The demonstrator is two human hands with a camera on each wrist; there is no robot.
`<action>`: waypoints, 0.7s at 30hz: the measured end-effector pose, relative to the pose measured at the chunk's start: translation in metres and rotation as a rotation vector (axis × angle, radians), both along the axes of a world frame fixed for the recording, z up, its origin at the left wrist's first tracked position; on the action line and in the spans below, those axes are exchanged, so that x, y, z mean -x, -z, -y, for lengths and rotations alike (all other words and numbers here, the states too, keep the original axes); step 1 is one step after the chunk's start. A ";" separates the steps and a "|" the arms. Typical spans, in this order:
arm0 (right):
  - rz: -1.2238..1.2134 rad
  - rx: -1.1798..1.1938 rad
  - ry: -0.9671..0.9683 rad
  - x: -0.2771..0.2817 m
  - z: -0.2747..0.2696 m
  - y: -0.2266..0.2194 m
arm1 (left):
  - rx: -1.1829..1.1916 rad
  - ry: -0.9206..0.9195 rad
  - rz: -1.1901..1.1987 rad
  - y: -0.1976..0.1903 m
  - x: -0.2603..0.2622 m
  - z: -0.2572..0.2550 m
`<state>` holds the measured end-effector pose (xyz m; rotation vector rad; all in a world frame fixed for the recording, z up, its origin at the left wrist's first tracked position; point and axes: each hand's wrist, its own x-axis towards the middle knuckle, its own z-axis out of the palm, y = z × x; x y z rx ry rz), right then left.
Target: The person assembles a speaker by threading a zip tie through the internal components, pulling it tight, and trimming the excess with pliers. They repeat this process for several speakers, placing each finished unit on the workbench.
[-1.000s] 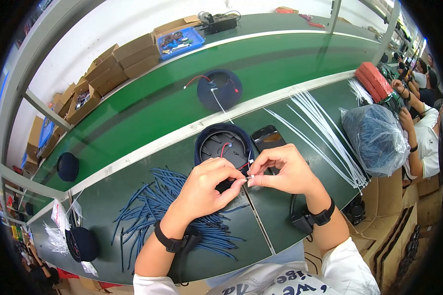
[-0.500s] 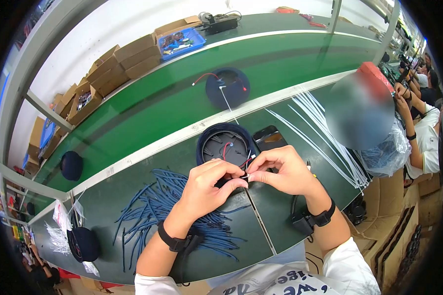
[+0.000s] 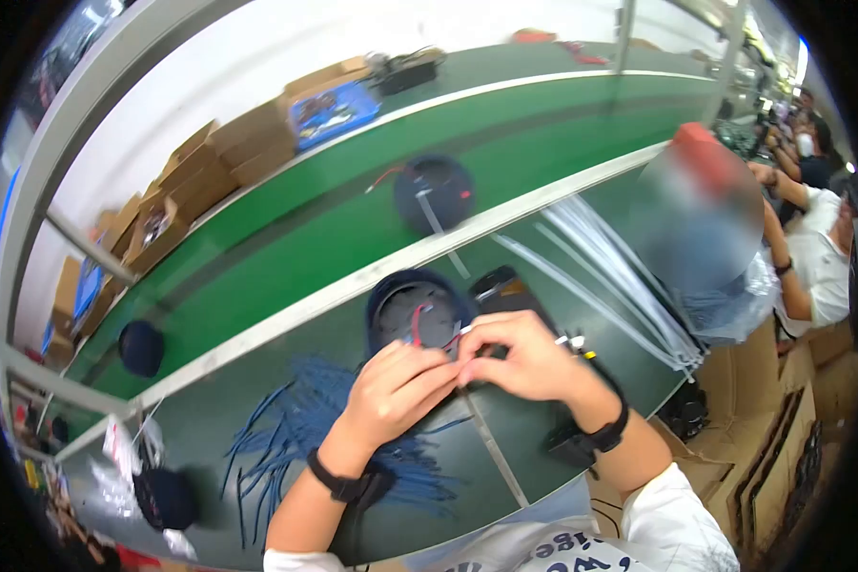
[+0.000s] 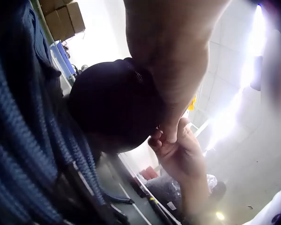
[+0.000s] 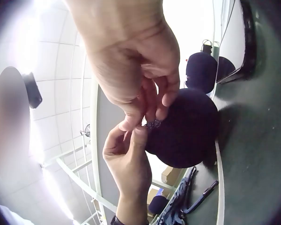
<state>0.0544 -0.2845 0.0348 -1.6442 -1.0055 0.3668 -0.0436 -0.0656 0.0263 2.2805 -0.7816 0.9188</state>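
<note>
My two hands meet over the dark green bench, just in front of a round navy housing point(image 3: 415, 310) with red wires point(image 3: 417, 322) coming out of it. My left hand point(image 3: 443, 367) and right hand point(image 3: 467, 357) both pinch a short braided sleeve piece point(image 5: 153, 124) between their fingertips. In the right wrist view the housing point(image 5: 187, 129) lies directly behind the pinched sleeve. The left wrist view shows the housing point(image 4: 114, 108) with the right hand point(image 4: 178, 150) beyond it. The wire ends are hidden by my fingers.
A pile of blue braided sleeves point(image 3: 296, 429) lies left of my hands. A dark phone point(image 3: 500, 286) and long white cable ties point(image 3: 620, 276) lie to the right. Another round housing point(image 3: 434, 191) sits on the green belt point(image 3: 286, 238). Cardboard boxes point(image 3: 229, 153) line the back. A seated person point(image 3: 810, 257) is at the right.
Both hands have shifted slightly toward the round housing, still pinching together. The housing on the green belt has drifted right. The head view has tilted and blurred.
</note>
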 end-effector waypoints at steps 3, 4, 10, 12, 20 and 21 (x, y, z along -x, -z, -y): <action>0.140 -0.017 -0.043 -0.004 -0.002 0.008 | -0.071 -0.023 0.059 0.003 -0.001 0.003; 0.130 -0.053 -0.071 -0.007 -0.001 0.009 | -0.079 -0.028 0.088 0.007 -0.003 0.001; 0.146 0.000 -0.072 -0.026 0.018 0.002 | -0.235 -0.207 0.051 0.003 -0.006 -0.018; 0.103 -0.051 -0.144 -0.023 0.016 0.006 | -0.176 -0.552 -0.097 -0.042 0.006 0.021; 0.050 -0.070 -0.114 -0.033 0.022 0.006 | -0.040 -0.267 -0.286 -0.034 -0.003 -0.012; 0.039 -0.041 -0.125 -0.032 0.020 0.004 | -0.089 -0.201 -0.216 -0.034 -0.005 -0.012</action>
